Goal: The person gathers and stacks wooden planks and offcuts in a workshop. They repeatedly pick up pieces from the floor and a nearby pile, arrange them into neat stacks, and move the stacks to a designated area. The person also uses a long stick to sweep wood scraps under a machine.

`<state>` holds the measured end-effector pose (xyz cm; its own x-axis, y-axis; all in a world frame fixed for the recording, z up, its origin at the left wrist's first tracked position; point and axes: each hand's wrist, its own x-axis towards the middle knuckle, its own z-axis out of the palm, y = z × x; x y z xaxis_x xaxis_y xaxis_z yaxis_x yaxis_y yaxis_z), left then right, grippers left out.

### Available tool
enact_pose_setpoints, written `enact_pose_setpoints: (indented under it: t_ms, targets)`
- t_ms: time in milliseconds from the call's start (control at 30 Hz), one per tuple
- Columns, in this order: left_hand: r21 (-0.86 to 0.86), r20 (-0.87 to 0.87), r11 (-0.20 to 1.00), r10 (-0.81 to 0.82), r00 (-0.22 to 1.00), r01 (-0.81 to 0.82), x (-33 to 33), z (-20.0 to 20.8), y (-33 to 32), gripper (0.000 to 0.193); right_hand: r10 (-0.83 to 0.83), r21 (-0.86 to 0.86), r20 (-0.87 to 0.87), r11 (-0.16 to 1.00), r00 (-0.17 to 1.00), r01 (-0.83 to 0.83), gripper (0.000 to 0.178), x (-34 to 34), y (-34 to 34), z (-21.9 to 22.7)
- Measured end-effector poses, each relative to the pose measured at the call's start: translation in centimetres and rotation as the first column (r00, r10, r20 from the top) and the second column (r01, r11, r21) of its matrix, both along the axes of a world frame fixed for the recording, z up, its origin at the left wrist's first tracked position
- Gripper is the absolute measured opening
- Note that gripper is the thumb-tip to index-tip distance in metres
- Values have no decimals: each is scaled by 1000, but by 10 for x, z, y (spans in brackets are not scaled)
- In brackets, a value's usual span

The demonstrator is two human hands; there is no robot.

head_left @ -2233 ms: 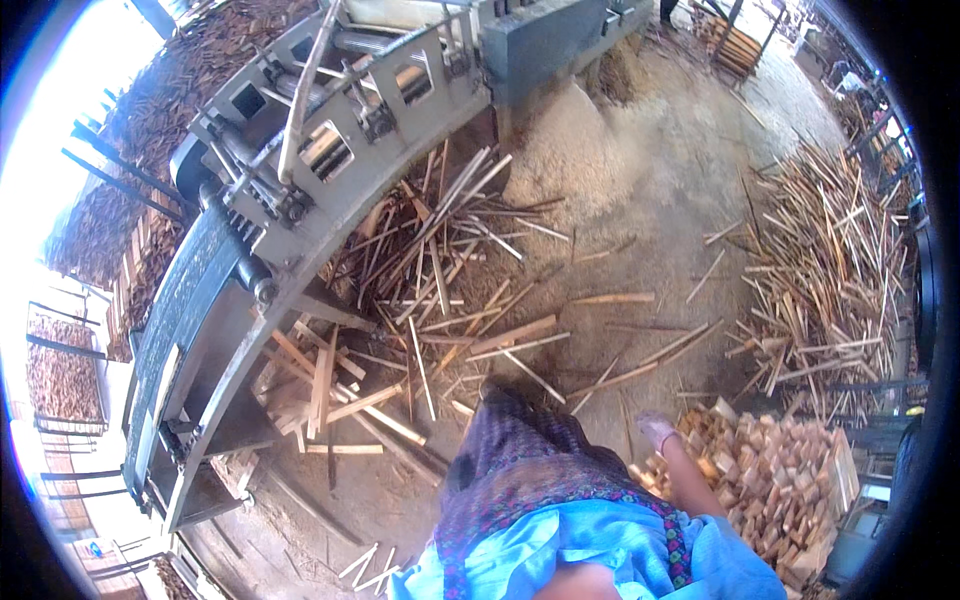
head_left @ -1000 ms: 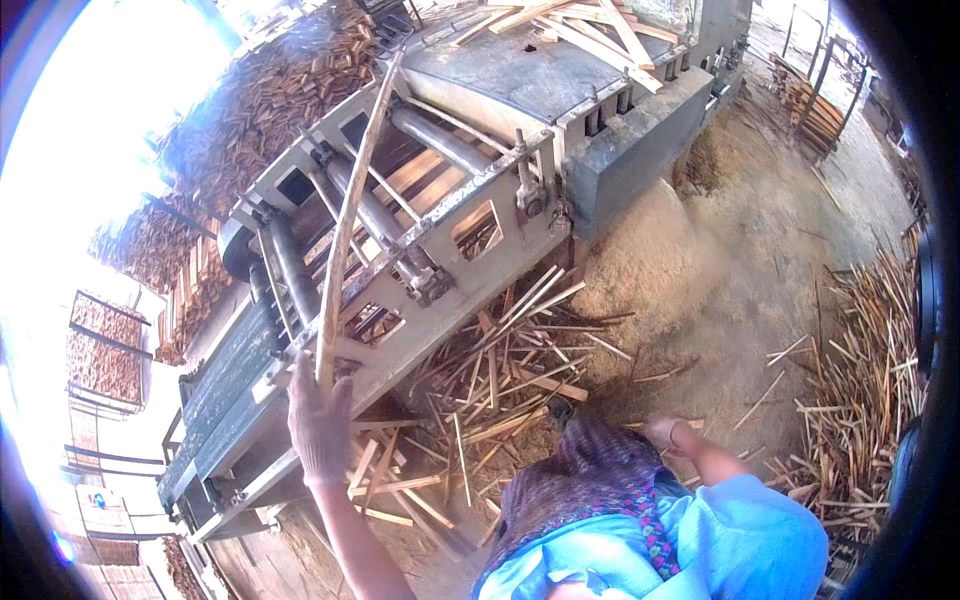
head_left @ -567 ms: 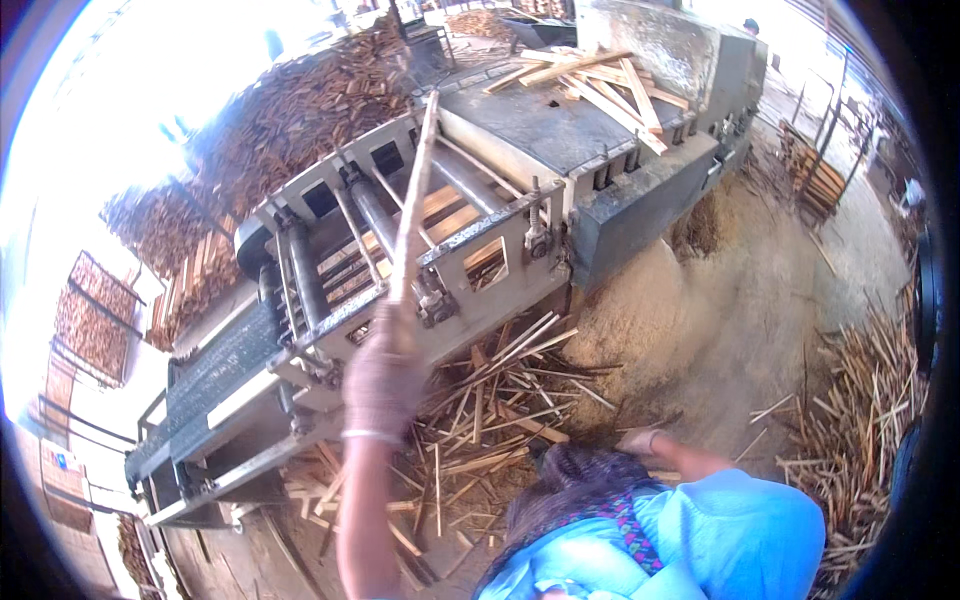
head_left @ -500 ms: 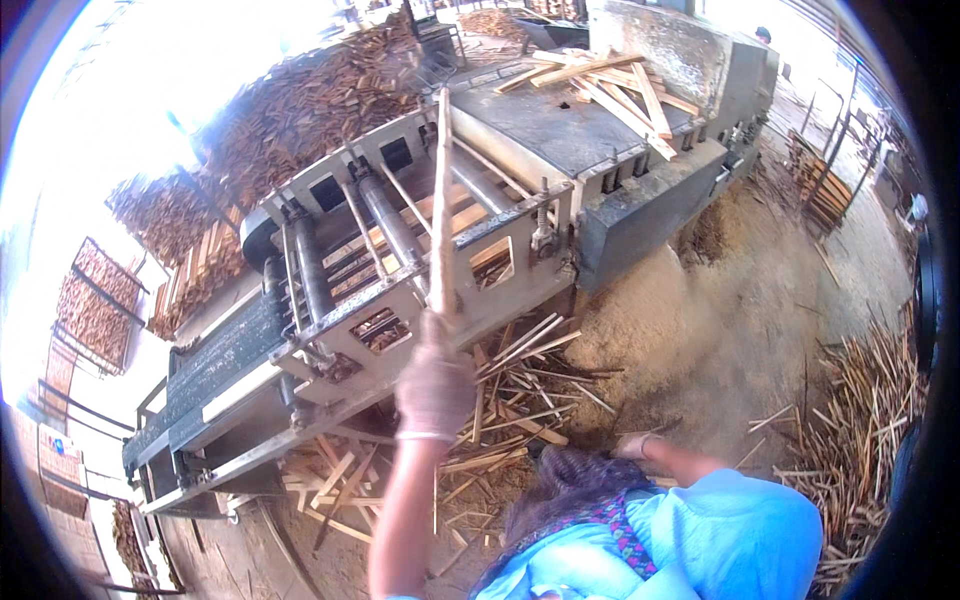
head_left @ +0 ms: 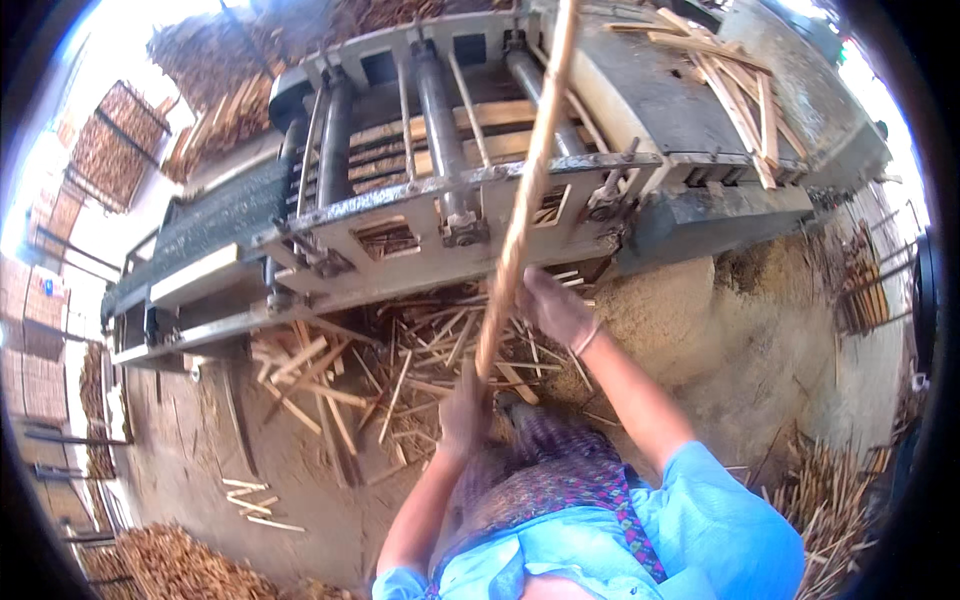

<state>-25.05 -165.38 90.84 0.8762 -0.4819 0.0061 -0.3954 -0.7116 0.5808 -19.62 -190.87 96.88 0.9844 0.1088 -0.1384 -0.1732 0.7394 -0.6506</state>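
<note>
A long, slender wooden stick (head_left: 525,215) slants up in front of me, across the near side of a roller machine (head_left: 430,205). My left hand (head_left: 464,415), in a dusty glove, is closed around its lower end. Higher up, my right hand (head_left: 557,308), also gloved, is at the stick's right edge. Blur and the stick leave unclear whether those fingers wrap around it. The stick's top runs out past the upper edge of the view. Scattered wood offcuts (head_left: 430,345) lie on the floor beneath the machine, beyond my hands.
Planks (head_left: 735,75) lie loosely on the machine's metal top. Sawdust (head_left: 680,320) is heaped at its base. At the lower right stands a pile of thin sticks (head_left: 825,500). A belt conveyor (head_left: 215,225) extends left, and stacked wood (head_left: 118,145) rises behind.
My right hand has come up from my right side to the stick. My left hand has drawn lower, and the stick now leans to the right. The view has shifted.
</note>
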Motion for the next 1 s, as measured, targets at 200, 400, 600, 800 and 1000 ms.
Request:
enact_pose_setpoints:
  t_ms: [200, 400, 600, 800, 1000]
  targets:
    - [-12, -244, 774, 612, 752, -634, -150, -116, 134, 29, 287, -14, 149, 957, 946, -288, 32, 18, 6, 10]
    - [595, -450, 724, 660, 602, -349, -258, -184, 261, 33, 545, -237, 39, 819, 838, -522, 27, -111, 80, -32]
    - [782, -251, 502, 796, 551, -370, -405, -240, 392, 26, 749, -125, -260, 600, 610, -790, 82, -176, 119, 18]
    - [726, -221, 505, 814, 537, -467, -479, -238, 481, 24, 616, -271, -608, 431, 500, -861, 49, -285, 153, -85]
    - [875, -319, 445, 823, 469, -187, -525, -172, 517, 20, 608, 479, -741, 776, 284, -411, 41, -292, 200, -208]
